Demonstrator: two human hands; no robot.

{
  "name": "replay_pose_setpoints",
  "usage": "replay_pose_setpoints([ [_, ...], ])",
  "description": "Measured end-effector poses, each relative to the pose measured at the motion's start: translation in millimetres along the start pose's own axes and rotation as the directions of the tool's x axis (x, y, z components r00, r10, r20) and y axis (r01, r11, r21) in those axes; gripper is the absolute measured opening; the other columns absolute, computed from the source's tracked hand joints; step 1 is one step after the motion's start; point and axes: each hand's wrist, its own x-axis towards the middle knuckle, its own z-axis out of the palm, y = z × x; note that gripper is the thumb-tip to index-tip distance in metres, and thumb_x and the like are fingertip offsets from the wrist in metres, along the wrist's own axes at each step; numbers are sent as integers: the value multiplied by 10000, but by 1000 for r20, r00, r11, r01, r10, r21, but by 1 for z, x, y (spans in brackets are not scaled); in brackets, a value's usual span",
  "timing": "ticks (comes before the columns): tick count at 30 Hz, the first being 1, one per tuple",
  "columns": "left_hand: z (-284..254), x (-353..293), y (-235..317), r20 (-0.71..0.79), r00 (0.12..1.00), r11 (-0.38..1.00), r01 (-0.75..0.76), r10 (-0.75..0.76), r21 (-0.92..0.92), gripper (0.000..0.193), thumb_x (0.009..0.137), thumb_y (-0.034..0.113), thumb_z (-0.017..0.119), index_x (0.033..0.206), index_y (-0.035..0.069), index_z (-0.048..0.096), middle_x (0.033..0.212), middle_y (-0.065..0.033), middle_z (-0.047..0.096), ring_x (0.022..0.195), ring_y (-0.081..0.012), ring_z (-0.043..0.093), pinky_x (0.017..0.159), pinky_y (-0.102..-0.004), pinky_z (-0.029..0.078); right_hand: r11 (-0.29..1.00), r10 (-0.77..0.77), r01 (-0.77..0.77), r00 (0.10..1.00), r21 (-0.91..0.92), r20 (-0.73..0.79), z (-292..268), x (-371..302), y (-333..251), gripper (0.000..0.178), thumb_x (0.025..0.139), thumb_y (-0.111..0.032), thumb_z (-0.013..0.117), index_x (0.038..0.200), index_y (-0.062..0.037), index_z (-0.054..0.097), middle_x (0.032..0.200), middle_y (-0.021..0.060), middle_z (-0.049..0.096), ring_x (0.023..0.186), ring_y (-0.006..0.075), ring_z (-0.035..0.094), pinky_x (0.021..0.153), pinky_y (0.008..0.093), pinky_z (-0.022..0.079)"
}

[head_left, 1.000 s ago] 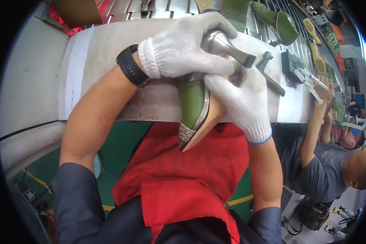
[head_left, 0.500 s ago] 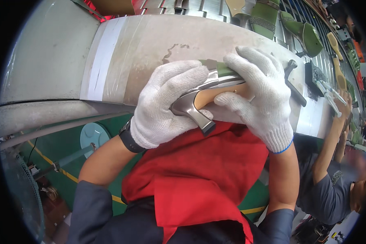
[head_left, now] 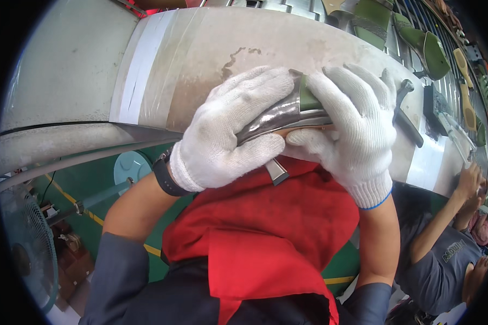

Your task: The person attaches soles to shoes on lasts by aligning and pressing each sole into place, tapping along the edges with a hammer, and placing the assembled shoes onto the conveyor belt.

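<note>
A silver high-heeled shoe [head_left: 275,120] with a green shoe last [head_left: 307,98] inside it is held between my gloved hands, low over the near edge of the worktable. Its tan sole shows as a thin strip between my thumbs, and the heel [head_left: 277,172] points down toward my red apron. My left hand [head_left: 230,127] is closed round the heel end, thumb along the sole side. Round the other end my right hand [head_left: 358,122] is closed, its fingers over the far side; it hides much of that part. Both gloves are white knit.
A hammer [head_left: 408,116] lies right of my hands, beside a dark block-shaped object [head_left: 434,111]. Past the pale worktable [head_left: 200,49], green lasts [head_left: 436,57] and tan soles [head_left: 466,103] lie on a roller conveyor. Another person [head_left: 439,254] works at right. A fan [head_left: 27,254] stands at lower left.
The shoe has been turned, so more of its silver upper shows and less of the tan sole. My left fingers have straightened along the upper. The other person's hands have moved lower.
</note>
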Motion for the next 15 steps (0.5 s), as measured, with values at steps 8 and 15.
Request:
replay_pose_setpoints([
  [8,20,1,4,-188,968,952,-109,168,287,628,926,152,706,1521,-39,648,1508,-263,677,1418,-457,632,1238,-523,427,998,33,-33,999,-51,-12,3,-6,-9,745,804,-613,868,1364,-132,770,1261,94,712,1226,369,677,1232,627,376],
  [15,23,2,9,-219,966,962,-78,138,262,597,906,109,679,1488,-20,684,1481,-263,696,1391,-455,655,1216,-541,436,998,68,-69,997,-10,-29,9,-9,-10,733,690,-504,924,1334,-186,774,1265,40,693,1214,352,646,1176,737,356],
])
